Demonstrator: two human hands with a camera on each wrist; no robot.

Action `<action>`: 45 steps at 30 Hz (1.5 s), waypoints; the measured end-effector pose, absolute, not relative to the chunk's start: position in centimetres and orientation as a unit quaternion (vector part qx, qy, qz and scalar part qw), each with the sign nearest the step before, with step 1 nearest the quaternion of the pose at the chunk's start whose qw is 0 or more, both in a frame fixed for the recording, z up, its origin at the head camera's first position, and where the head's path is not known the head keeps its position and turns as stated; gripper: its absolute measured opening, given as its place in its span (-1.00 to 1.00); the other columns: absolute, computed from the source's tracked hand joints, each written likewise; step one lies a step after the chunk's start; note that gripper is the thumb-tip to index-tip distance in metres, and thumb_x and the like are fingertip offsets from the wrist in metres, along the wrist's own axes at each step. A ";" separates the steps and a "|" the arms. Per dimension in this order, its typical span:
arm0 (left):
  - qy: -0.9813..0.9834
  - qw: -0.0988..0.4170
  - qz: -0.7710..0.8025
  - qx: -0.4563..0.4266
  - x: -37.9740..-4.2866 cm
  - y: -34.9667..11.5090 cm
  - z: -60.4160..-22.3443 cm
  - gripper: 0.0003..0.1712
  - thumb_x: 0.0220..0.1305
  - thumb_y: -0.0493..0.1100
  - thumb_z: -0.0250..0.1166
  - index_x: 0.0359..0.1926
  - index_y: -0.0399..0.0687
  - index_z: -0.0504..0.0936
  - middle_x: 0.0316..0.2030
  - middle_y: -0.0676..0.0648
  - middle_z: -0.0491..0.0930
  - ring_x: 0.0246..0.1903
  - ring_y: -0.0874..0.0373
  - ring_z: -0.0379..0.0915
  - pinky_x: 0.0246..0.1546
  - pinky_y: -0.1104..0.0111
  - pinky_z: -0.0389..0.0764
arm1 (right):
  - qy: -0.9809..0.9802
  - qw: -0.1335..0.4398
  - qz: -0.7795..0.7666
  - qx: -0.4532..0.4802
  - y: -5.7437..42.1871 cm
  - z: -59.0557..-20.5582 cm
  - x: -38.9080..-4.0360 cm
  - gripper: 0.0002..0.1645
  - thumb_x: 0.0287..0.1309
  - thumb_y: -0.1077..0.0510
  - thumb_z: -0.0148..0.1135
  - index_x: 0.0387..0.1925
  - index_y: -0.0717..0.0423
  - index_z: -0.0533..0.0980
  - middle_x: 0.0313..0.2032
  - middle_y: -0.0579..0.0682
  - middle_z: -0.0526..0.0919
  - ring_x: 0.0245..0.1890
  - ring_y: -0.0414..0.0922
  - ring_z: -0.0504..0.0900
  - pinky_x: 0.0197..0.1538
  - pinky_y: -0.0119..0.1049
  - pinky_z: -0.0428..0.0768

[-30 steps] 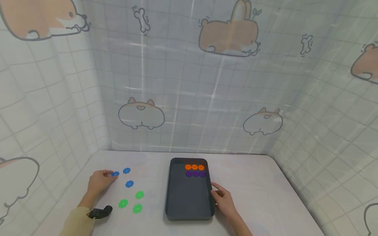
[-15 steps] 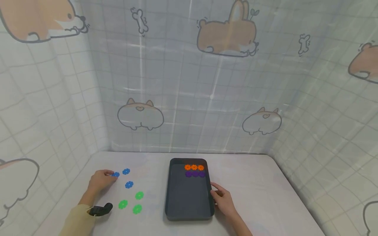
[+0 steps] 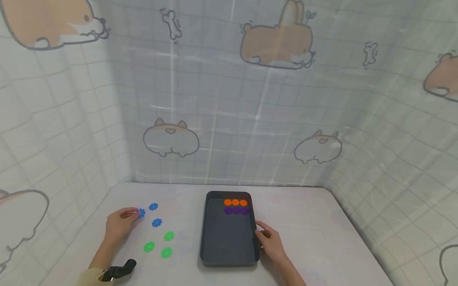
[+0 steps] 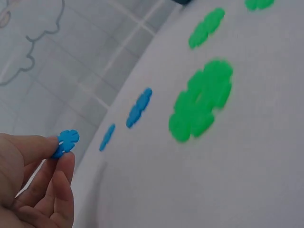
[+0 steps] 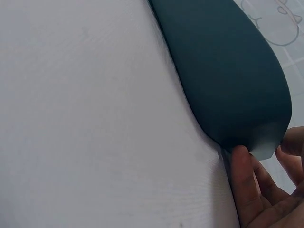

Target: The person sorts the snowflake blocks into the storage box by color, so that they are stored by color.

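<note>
White table, boxed in by pale grid-print walls covered in cartoon corgis and bones. Pretty cute setup tbh. The blue flower piece is at the left of the table, pinched between thumb and fingers of the left hand: flat, bright, rounded petals with slits. Two loose blue ones lie just right of it, three green ones nearer. The dark tray has orange and purple rows far right; the right hand touches its right side, can't tell if it's actually gripping.
</note>
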State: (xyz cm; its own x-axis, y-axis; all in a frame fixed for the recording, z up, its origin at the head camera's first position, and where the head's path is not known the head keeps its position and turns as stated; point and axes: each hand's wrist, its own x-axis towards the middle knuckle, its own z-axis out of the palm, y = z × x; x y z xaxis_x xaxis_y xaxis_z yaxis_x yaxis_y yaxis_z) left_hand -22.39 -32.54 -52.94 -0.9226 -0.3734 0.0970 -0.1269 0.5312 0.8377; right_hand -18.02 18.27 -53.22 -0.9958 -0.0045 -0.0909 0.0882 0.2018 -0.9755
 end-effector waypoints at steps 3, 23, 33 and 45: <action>-0.846 0.135 -0.496 0.139 -21.9 -31.8 -52.2 -0.54 0.33 -0.02 0.29 0.04 -0.32 0.59 -0.15 -0.27 0.65 -0.28 0.08 0.64 -0.46 0.61 0.56 | 0.773 0.036 -0.632 0.029 18.3 -53.2 -17.9 -0.46 0.35 0.10 0.18 0.32 0.10 0.40 -0.16 0.14 0.65 -0.41 -0.06 0.63 -0.46 -0.19 0.63; -0.770 0.067 -0.631 0.066 -19.9 -21.7 -47.4 -0.57 0.22 -0.17 0.39 0.02 -0.38 0.60 -0.19 -0.23 0.63 -0.31 0.05 0.68 -0.26 0.40 0.66 | 0.783 0.034 -0.619 0.046 18.2 -52.6 -18.3 -0.49 0.32 0.15 0.19 0.27 0.12 0.45 -0.24 0.11 0.67 -0.46 -0.07 0.63 -0.46 -0.22 0.64; -0.759 0.049 -0.647 0.055 -20.5 -16.2 -47.1 -0.66 0.17 -0.30 0.41 -0.02 -0.33 0.65 -0.25 -0.21 0.64 -0.33 0.04 0.67 -0.29 0.36 0.67 | 0.776 0.057 -0.627 0.031 18.6 -52.0 -18.1 -0.44 0.30 0.16 0.20 0.30 0.20 0.40 -0.23 0.17 0.68 -0.49 -0.04 0.66 -0.49 -0.21 0.65; -0.717 0.034 -0.695 0.033 -21.3 -11.0 -47.0 -0.70 0.13 -0.37 0.41 -0.08 -0.39 0.66 -0.31 -0.22 0.61 -0.39 0.04 0.66 -0.32 0.34 0.68 | 0.785 0.058 -0.614 0.057 18.3 -51.5 -18.3 -0.45 0.25 0.21 0.23 0.27 0.22 0.43 -0.32 0.12 0.67 -0.49 -0.07 0.63 -0.48 -0.24 0.61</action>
State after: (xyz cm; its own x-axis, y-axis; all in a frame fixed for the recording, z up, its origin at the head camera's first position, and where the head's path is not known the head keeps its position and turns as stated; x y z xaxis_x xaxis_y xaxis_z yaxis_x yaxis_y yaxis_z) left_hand -21.32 -11.03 -47.03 -0.9955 -0.0942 0.0031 0.0002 0.0308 0.9995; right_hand -18.34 18.28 -51.47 -0.9868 0.0185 -0.1608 0.1606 0.2388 -0.9577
